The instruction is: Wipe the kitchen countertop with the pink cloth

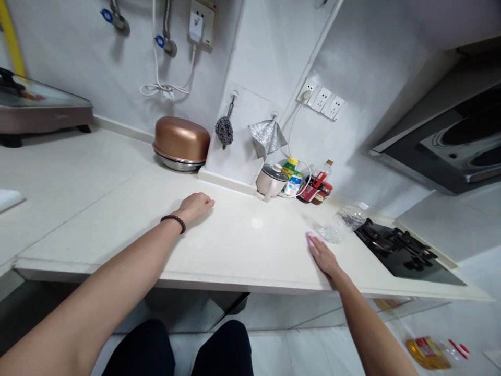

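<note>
My left hand [194, 204] rests on the white countertop [117, 209] near its middle. Its fingers are curled under into a loose fist, nothing shows in them, and a dark bead bracelet sits on the wrist. My right hand [323, 257] lies flat on the counter near the front edge, fingers stretched out. A small pink thing [309, 238] shows at its fingertips; I cannot tell what it is. Just beyond that hand a clear plastic bottle [344, 221] lies on its side, apart from the hand.
A black gas hob [399, 249] is set into the counter at the right, under a range hood [450, 141]. At the back wall stand an upturned copper pot [182, 140], a small lidded cooker [271, 180] and sauce bottles [315, 188]. An oil bottle [428, 353] lies on the floor.
</note>
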{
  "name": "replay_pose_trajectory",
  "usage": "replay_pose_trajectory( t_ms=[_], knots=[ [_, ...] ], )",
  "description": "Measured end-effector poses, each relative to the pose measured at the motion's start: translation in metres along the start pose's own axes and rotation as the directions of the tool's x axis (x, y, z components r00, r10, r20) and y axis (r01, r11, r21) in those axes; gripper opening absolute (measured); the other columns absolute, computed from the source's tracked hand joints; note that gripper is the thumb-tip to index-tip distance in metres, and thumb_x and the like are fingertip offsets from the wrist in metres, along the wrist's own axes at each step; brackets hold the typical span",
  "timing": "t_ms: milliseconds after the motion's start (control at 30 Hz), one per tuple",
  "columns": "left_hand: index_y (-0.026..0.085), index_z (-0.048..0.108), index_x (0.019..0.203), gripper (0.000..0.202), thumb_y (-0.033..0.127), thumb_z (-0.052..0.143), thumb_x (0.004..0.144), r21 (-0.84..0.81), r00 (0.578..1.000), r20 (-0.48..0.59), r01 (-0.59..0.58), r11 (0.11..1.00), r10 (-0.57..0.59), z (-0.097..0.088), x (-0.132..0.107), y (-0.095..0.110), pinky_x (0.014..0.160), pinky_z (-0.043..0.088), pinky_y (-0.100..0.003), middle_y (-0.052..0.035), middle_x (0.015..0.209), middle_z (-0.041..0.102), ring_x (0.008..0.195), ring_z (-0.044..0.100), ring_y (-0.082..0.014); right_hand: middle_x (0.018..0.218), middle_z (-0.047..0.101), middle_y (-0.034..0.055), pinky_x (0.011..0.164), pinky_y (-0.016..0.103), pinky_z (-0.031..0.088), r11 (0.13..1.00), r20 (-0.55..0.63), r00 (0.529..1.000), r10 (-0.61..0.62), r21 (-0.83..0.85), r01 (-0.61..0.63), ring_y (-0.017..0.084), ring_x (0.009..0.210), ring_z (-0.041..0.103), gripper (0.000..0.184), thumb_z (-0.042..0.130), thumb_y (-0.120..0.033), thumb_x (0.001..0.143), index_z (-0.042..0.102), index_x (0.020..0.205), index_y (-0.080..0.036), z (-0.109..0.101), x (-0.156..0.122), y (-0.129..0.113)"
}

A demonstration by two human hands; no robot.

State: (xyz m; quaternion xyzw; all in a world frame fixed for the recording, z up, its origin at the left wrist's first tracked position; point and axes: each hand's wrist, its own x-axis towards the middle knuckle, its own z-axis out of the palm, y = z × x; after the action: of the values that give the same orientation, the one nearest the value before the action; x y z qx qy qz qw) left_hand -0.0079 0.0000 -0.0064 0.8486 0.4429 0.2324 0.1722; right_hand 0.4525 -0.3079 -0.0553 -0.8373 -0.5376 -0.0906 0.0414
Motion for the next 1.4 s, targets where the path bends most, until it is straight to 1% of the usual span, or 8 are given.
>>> replay_pose_trajectory(
  t_ms=[167, 333, 600, 833, 1033, 1100, 1200, 1400],
  knots=[
    [0.02, 0.063, 0.058, 0.035, 0.037, 0.044, 0.083, -0.022, 1.0, -0.017, -0.012, 1.0, 0.012, -0.002, 0.0, 0.0, 0.059, 0.031, -0.031, -0.0088, 0.067, 0.065, 0.067, 0.058, -0.0213, 0.15, 0.052, 0.009, 0.118, 0.047, 0.033, 0.99, 0.003, 0.997, 0.078, -0.119, -0.077, 0.025, 0.145, 0.039, 0.061, 0.019, -0.043, 0.096, 0.054, 0.141, -0.021, 0.008, -0.049, 0.102],
    [0.02, 0.06, 0.056, 0.034, 0.036, 0.046, 0.083, -0.05, 1.0, -0.03, -0.005, 0.999, 0.004, -0.005, -0.002, 0.001, 0.058, 0.03, -0.03, -0.0081, 0.065, 0.064, 0.066, 0.057, -0.0206, 0.147, 0.054, 0.0092, 0.116, 0.049, 0.037, 0.987, -0.062, 0.997, 0.054, -0.146, -0.062, 0.025, 0.144, 0.041, 0.06, 0.018, -0.04, 0.096, 0.056, 0.14, -0.022, 0.006, -0.073, 0.095],
    [0.02, 0.059, 0.056, 0.035, 0.035, 0.045, 0.084, -0.061, 0.999, -0.01, -0.039, 0.997, 0.039, 0.001, -0.001, 0.008, 0.057, 0.03, -0.031, -0.0087, 0.065, 0.065, 0.065, 0.056, -0.0205, 0.16, 0.037, -0.0009, 0.121, 0.045, 0.028, 0.979, -0.004, 0.98, -0.198, 0.048, 0.198, 0.022, 0.151, 0.025, 0.057, 0.023, -0.05, 0.103, 0.034, 0.156, -0.031, -0.017, -0.1, -0.084],
    [0.02, 0.064, 0.059, 0.036, 0.036, 0.044, 0.084, -0.038, 0.999, -0.015, -0.044, 0.998, 0.043, 0.0, 0.001, 0.006, 0.057, 0.033, -0.03, -0.0097, 0.071, 0.07, 0.068, 0.06, -0.0216, 0.167, 0.016, -0.0057, 0.122, 0.049, 0.02, 0.881, 0.184, 0.865, -0.467, 0.178, 0.438, 0.024, 0.154, 0.012, 0.056, 0.027, -0.047, 0.104, 0.02, 0.159, -0.037, -0.053, -0.08, -0.269],
    [0.02, 0.068, 0.063, 0.035, 0.038, 0.045, 0.083, -0.014, 1.0, -0.002, -0.007, 1.0, 0.007, -0.003, 0.0, 0.002, 0.057, 0.034, -0.029, -0.0091, 0.072, 0.073, 0.072, 0.064, -0.0222, 0.168, 0.014, -0.004, 0.122, 0.053, 0.018, 0.801, 0.203, 0.779, -0.593, 0.241, 0.548, 0.028, 0.154, 0.009, 0.06, 0.032, -0.048, 0.102, 0.02, 0.16, -0.035, -0.056, -0.043, -0.356],
    [0.02, 0.068, 0.062, 0.036, 0.038, 0.044, 0.084, 0.004, 1.0, 0.009, 0.004, 1.0, -0.004, -0.004, -0.002, 0.0, 0.058, 0.034, -0.029, -0.0091, 0.073, 0.073, 0.073, 0.064, -0.022, 0.167, 0.016, -0.0041, 0.122, 0.052, 0.017, 0.786, 0.179, 0.773, -0.609, 0.27, 0.556, 0.027, 0.154, 0.01, 0.059, 0.032, -0.049, 0.103, 0.021, 0.159, -0.036, -0.052, -0.033, -0.353],
    [0.021, 0.067, 0.062, 0.037, 0.038, 0.043, 0.085, 0.014, 1.0, 0.015, 0.017, 1.0, -0.017, -0.005, -0.003, -0.004, 0.058, 0.034, -0.029, -0.0087, 0.072, 0.072, 0.072, 0.064, -0.0221, 0.167, 0.019, -0.0038, 0.122, 0.05, 0.018, 0.822, 0.155, 0.819, -0.552, 0.262, 0.505, 0.025, 0.154, 0.011, 0.058, 0.03, -0.049, 0.103, 0.024, 0.159, -0.036, -0.041, -0.017, -0.308],
    [0.02, 0.067, 0.063, 0.038, 0.037, 0.042, 0.086, -0.005, 1.0, -0.009, -0.003, 1.0, 0.003, -0.002, 0.001, -0.006, 0.058, 0.032, -0.03, -0.0088, 0.072, 0.071, 0.068, 0.06, -0.0212, 0.164, 0.029, 0.0007, 0.122, 0.045, 0.023, 0.992, 0.118, 0.987, -0.109, 0.082, 0.1, 0.022, 0.152, 0.019, 0.06, 0.02, -0.045, 0.102, 0.03, 0.158, -0.025, -0.017, 0.014, -0.136]
  ],
)
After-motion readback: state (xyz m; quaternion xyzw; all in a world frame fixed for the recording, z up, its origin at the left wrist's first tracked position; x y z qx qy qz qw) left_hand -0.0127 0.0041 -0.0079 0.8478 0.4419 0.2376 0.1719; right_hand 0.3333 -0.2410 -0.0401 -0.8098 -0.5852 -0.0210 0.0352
